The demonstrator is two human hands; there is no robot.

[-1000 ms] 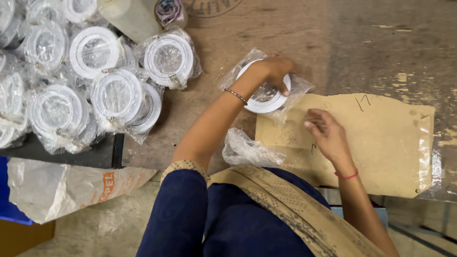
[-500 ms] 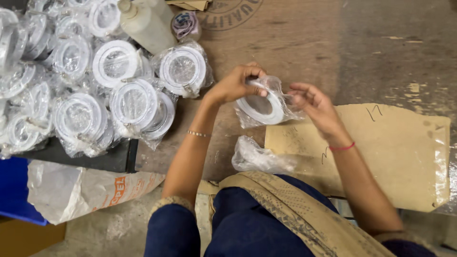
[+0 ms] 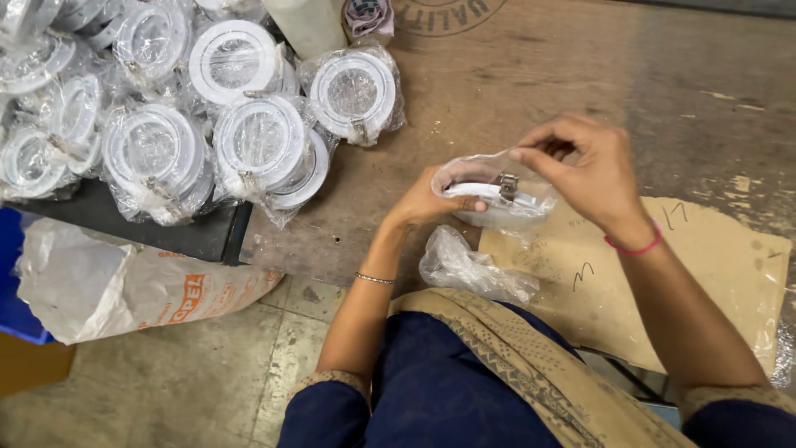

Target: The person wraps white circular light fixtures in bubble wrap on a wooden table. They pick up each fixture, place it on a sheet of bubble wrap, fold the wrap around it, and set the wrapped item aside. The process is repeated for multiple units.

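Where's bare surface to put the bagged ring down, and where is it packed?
Free: bare wooden bench beyond the right hand, up to the far edge; also the brown paper sheet right of that wrist. Crowded: far left, the heap of bagged white rings. The left hand holds the bagged ring beside a crumpled clear bag.

One held bagged ring, two hands, one cardboard sheet.

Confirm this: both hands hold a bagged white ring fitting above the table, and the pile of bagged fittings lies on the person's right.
Not quite. The left hand and right hand do hold the bagged white ring fitting, but the head view shows the pile of bagged fittings on the person's left, not right.
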